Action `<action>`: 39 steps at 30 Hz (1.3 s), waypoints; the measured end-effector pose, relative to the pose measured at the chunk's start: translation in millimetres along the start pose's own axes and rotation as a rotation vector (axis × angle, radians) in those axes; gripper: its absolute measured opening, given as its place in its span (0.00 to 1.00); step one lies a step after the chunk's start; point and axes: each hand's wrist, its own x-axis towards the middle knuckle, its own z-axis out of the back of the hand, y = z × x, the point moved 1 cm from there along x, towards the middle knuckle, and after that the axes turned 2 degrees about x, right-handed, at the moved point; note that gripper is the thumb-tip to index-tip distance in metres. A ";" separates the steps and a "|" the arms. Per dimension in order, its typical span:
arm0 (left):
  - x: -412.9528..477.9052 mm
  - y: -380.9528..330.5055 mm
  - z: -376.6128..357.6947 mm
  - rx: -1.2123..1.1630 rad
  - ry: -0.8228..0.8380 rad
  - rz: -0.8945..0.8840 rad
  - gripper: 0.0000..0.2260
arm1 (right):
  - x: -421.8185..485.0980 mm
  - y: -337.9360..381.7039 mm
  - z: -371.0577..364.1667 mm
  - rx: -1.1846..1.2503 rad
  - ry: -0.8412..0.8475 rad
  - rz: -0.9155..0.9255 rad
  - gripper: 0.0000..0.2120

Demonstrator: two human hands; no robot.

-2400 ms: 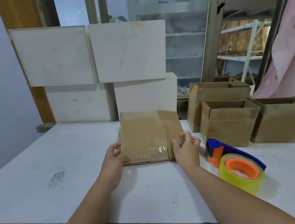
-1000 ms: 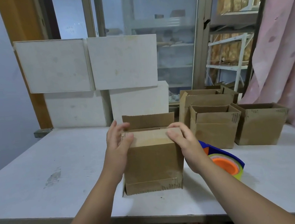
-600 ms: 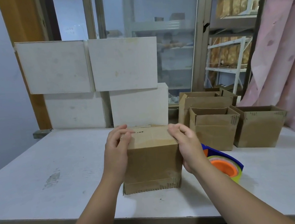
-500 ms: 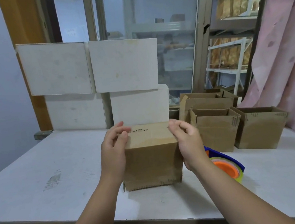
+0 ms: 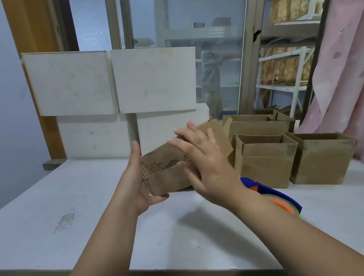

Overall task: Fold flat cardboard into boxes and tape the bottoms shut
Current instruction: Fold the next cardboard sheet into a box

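Over the middle of the white table (image 5: 70,209), the person is holding a brown cardboard box (image 5: 158,158) that seems to be raised clear of the table top. The box is lying tilted, its long axis running from the lower left up to the right, with the right end higher and farther from the camera. A flap is sticking out at that upper end. Short dark strokes are running along the box's left edge, too blurred to read.

The left hand (image 5: 139,184) is cupping the box's left end, its fingers pointing straight up and its thumb lying under the lower corner. The right hand (image 5: 205,164) is pressing flat on the near face, fingers straight and spread wide.

Toward the table's right side, partly behind the right forearm, a blue tape dispenser (image 5: 282,199) with an orange core is lying. At the table's far right, open cardboard boxes (image 5: 267,166) are standing in a cluster. White panels (image 5: 110,82) are leaning at the table's back edge.
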 end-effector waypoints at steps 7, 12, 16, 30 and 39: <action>14.4 47.6 0.8 -0.289 -0.215 -0.118 0.14 | -35.4 7.8 -17.9 0.305 -0.039 -0.545 0.33; 15.8 65.0 2.7 -0.311 -0.153 -0.326 0.13 | -39.7 -10.8 -15.7 1.018 -0.121 -1.246 0.49; 24.2 75.2 9.1 -0.404 -0.120 -0.254 0.15 | -54.1 -22.4 -23.3 0.946 -0.099 -1.151 0.48; -7.6 48.2 10.9 0.640 -0.166 -0.858 0.11 | -100.0 -47.7 3.6 0.708 0.372 -0.954 0.55; -11.4 49.3 5.4 0.980 -0.200 -0.986 0.11 | -90.7 -43.9 5.9 0.601 0.401 -0.862 0.54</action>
